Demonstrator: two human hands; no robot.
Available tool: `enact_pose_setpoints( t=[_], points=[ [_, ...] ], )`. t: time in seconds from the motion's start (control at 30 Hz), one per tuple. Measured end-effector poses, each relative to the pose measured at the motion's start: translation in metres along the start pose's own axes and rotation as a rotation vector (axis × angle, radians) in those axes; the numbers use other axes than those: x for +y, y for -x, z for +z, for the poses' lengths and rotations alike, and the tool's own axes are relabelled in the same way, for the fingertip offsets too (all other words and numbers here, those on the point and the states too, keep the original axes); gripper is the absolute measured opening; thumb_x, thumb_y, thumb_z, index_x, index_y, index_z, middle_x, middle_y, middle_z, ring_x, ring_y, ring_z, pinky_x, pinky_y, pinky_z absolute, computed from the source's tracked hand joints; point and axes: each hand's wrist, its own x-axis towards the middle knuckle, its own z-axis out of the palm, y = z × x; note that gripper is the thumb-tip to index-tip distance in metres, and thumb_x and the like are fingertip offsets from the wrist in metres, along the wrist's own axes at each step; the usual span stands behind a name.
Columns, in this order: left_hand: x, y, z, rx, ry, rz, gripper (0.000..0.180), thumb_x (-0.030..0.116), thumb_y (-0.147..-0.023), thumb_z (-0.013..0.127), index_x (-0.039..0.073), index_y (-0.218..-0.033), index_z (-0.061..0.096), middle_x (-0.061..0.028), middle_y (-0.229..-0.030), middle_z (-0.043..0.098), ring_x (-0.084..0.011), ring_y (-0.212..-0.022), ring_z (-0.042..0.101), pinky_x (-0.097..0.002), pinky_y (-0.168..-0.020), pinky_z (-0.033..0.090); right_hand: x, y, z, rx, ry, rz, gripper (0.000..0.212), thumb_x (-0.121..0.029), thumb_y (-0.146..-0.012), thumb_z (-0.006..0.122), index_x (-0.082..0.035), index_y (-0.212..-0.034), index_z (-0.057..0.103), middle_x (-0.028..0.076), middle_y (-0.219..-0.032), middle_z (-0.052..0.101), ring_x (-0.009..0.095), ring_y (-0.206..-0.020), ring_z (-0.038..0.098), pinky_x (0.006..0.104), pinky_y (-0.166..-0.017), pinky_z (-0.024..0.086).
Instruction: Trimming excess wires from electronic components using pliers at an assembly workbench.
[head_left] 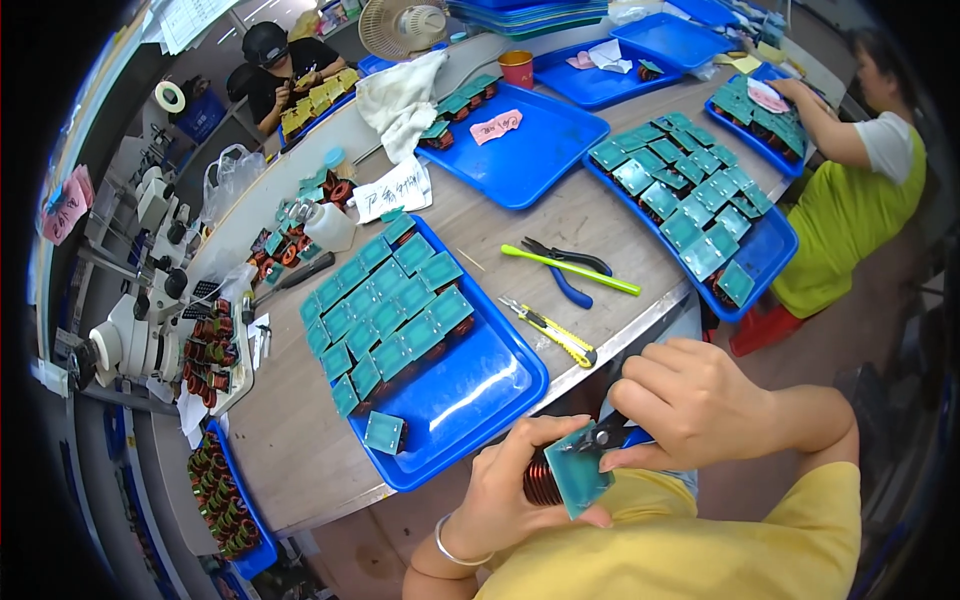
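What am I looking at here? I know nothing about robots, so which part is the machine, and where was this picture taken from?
No robot here: these are a person's two bare hands. A wide fisheye camera on the person's head looks down, so straight edges bend near the rim. The left hand holds a square green circuit board with a copper-coloured wire coil behind it. The right hand grips a blue-handled tool with a dark metal head against the board. On the wood-toned table sits a blue plastic tray bearing rows of similar green boards. Beside it lie a yellow utility knife, blue-and-black-handled pliers and a bright green stick.
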Motion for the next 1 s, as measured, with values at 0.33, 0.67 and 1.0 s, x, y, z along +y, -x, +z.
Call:
enact_pose_setpoints(
  t=[0.33,0.67,1.0],
  points=[
    [0.0,-0.002,-0.001,-0.016,0.012,0.052,0.073,0.032,-0.054,0.084,-0.002,-0.11,0.052,-0.0132,-0.098,0.06,-0.0214,-0.082,0.063,-0.0272,-0.072,0.05,-0.002,0.0,-0.005,-0.079,0.044,0.016,0.039,-0.043,-0.075,0.062,-0.006,-0.074,0.048,0.004,-0.064,0.044,0.019,-0.057,0.05,0.0282,-0.05,0.04],
    [0.003,-0.004,-0.003,-0.055,-0.042,0.055,0.071,0.032,-0.056,0.083,-0.002,-0.109,0.051,-0.0129,-0.089,0.06,-0.0203,-0.074,0.063,-0.0255,-0.064,0.05,-0.003,-0.003,-0.005,-0.108,0.061,-0.012,0.043,-0.043,-0.071,0.065,-0.004,-0.072,0.046,0.007,-0.064,0.042,0.021,-0.056,0.046,0.0292,-0.052,0.037],
    [0.003,-0.004,0.002,-0.059,-0.003,-0.047,0.069,0.031,-0.06,0.081,-0.002,-0.111,0.048,-0.0112,-0.091,0.058,-0.0206,-0.072,0.062,-0.028,-0.064,0.05,0.006,0.003,0.006,-0.119,0.184,-0.073,0.042,-0.042,-0.073,0.064,-0.003,-0.069,0.048,0.004,-0.056,0.041,0.018,-0.047,0.047,0.028,-0.041,0.038]
  ],
)
